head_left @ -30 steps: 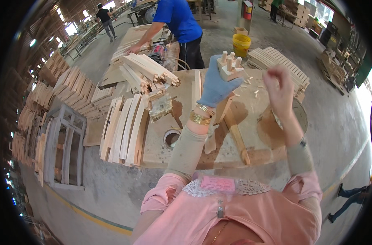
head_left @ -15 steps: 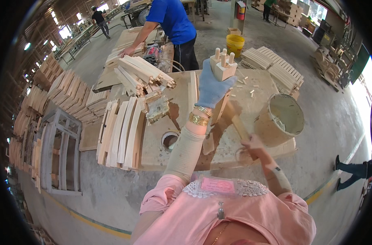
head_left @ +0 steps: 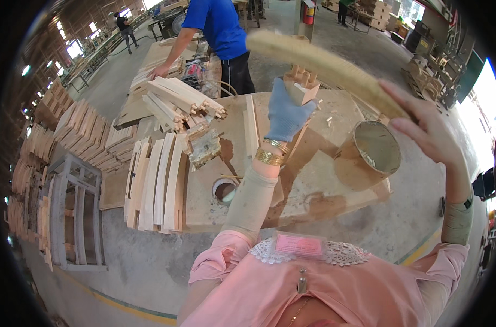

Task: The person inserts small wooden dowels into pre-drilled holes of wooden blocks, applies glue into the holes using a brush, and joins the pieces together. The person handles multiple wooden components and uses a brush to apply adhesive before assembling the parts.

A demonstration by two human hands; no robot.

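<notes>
In its blue-grey glove, my left hand (head_left: 287, 115) is closed round a pale wooden part (head_left: 302, 95) standing on end on the worktable (head_left: 308, 204). Several dowels stick up from the part's top end. My right hand (head_left: 426, 124) is raised on the right, its fingers round one end of a long wooden stick (head_left: 335, 68). The stick slants up to the left, above and in front of the part's top, slightly blurred. Loose dowels (head_left: 328, 120) lie beside the part. Another wooden length (head_left: 251, 125) lies left of my gloved hand.
A large bucket (head_left: 376, 150) stands at the table's right. Curved wooden pieces (head_left: 156, 185) line its left side, beside a glue-stained block (head_left: 204, 147). A round container (head_left: 224, 191) is near the front. Across the table, a co-worker in blue (head_left: 218, 32) reaches toward wood.
My right hand has swung up from low over the table, lifting the stick above the part. My left hand keeps its hold on the part. The view has shifted slightly.
</notes>
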